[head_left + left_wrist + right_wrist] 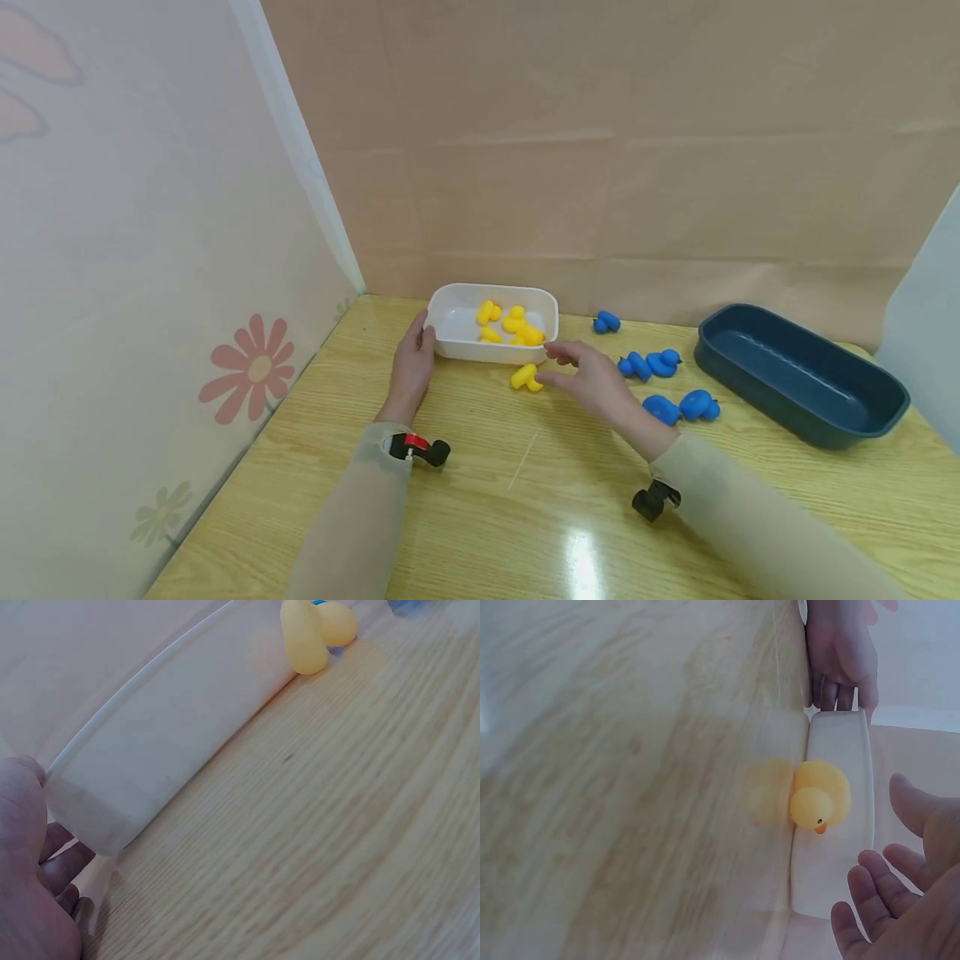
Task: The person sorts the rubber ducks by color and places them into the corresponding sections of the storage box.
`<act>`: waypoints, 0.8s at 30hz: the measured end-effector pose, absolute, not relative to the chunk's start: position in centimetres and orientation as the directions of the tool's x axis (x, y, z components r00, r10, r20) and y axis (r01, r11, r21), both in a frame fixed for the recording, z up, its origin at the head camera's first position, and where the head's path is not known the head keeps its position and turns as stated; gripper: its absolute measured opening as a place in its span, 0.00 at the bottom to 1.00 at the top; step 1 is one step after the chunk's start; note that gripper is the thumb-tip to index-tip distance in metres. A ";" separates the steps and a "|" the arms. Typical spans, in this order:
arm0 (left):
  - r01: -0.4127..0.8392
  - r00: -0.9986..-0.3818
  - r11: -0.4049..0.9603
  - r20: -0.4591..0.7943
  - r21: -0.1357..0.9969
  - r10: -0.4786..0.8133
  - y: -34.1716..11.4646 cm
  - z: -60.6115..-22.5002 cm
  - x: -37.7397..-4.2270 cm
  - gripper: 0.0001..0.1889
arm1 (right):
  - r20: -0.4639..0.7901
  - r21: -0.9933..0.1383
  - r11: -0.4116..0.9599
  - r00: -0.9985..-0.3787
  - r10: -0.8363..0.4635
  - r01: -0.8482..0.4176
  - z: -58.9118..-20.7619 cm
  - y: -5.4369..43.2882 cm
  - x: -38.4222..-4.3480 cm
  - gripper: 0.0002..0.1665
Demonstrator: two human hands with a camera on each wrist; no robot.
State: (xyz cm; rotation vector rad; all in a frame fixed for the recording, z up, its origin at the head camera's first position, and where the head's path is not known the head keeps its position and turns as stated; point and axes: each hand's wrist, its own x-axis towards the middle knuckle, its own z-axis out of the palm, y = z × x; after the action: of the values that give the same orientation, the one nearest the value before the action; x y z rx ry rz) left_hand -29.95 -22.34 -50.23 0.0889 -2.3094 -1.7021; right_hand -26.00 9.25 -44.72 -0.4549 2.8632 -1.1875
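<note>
My left hand (412, 364) rests against the left end of a white tub (487, 353), thumb by its rim and fingers along the outside of the end wall. Several yellow rubber ducks (515, 320) lie inside the tub. One more yellow duck (526, 377) sits on the table in front of the tub's near wall; its orange beak shows in the right wrist view. Just right of that duck is my right hand (592, 379), thumb and fingers spread apart with nothing held between them. In the right wrist view a gap separates the fingertips (864, 861) from the duck (821, 793).
Several blue rubber ducks (662, 363) are scattered on the wooden table (480, 500) right of the tub. A dark blue tub (802, 379) stands farther right. Brown paper (600, 150) covers the back, and a flower-patterned sheet (150, 250) lines the left side.
</note>
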 end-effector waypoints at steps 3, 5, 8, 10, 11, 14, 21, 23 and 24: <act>0.108 -0.962 0.311 0.178 0.944 -0.205 -22.3 -50.2 -29.9 0.29 | 0.082 -0.705 0.665 -0.960 -0.268 -0.246 -45.1 9.3 -25.9 0.36; 0.107 -0.962 0.315 0.178 0.943 -0.207 -22.3 -50.1 -29.9 0.29 | 0.073 -0.707 0.665 -0.960 -0.270 -0.241 -45.3 9.3 -25.9 0.36; 0.104 -0.961 0.325 0.179 0.940 -0.210 -22.3 -50.1 -29.9 0.29 | 0.060 -0.713 0.661 -0.959 -0.278 -0.236 -45.7 9.3 -26.0 0.37; 0.104 -0.961 0.327 0.179 0.939 -0.210 -22.3 -50.1 -29.9 0.29 | 0.053 -0.721 0.653 -0.958 -0.283 -0.233 -46.0 9.2 -26.0 0.37; 0.105 -0.961 0.328 0.180 0.939 -0.208 -22.3 -50.1 -29.9 0.29 | 0.050 -0.723 0.651 -0.957 -0.286 -0.232 -46.1 9.2 -26.0 0.37; 0.109 -0.962 0.323 0.182 0.940 -0.206 -22.3 -50.2 -29.9 0.29 | 0.043 -0.726 0.648 -0.956 -0.291 -0.230 -46.5 9.1 -26.2 0.37; 0.108 -0.962 0.317 0.179 0.942 -0.206 -22.3 -50.4 -30.0 0.29 | 0.026 -0.741 0.634 -0.952 -0.304 -0.222 -47.2 9.0 -26.5 0.37; 0.104 -0.962 0.315 0.176 0.943 -0.208 -22.3 -50.4 -30.1 0.29 | 0.025 -0.742 0.630 -0.950 -0.312 -0.227 -47.2 9.0 -26.6 0.37; 0.102 -0.962 0.313 0.174 0.944 -0.210 -22.3 -50.4 -30.0 0.29 | 0.026 -0.743 0.629 -0.948 -0.316 -0.230 -47.3 8.9 -26.6 0.37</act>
State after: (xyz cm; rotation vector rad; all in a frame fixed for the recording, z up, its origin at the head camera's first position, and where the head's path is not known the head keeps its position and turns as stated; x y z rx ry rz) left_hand -30.03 -22.31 -50.39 0.0974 -2.3181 -1.6967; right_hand -26.60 8.95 -47.26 -0.4604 2.7371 -1.2259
